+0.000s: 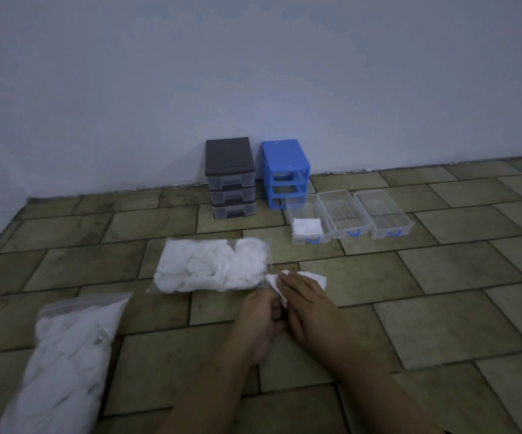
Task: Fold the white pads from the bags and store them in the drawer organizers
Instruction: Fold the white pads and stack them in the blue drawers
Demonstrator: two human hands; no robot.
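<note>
A white pad (311,278) lies on the tiled floor under my two hands. My left hand (261,321) has its fingers curled round the pad's near edge. My right hand (308,303) lies over the pad and grips it too. Just to the left lies a clear bag (212,266) full of white pads. A second full bag (65,364) is at the lower left. Three clear drawers with blue handles stand on the floor; the left drawer (309,219) holds a folded pad (307,226), while the middle drawer (344,214) and right drawer (383,213) hold nothing.
A blue drawer frame (286,170) without its drawers stands by the wall. Next to it, on the left, is a dark grey organizer (230,178) with three shut clear drawers. The white wall runs along the back and left.
</note>
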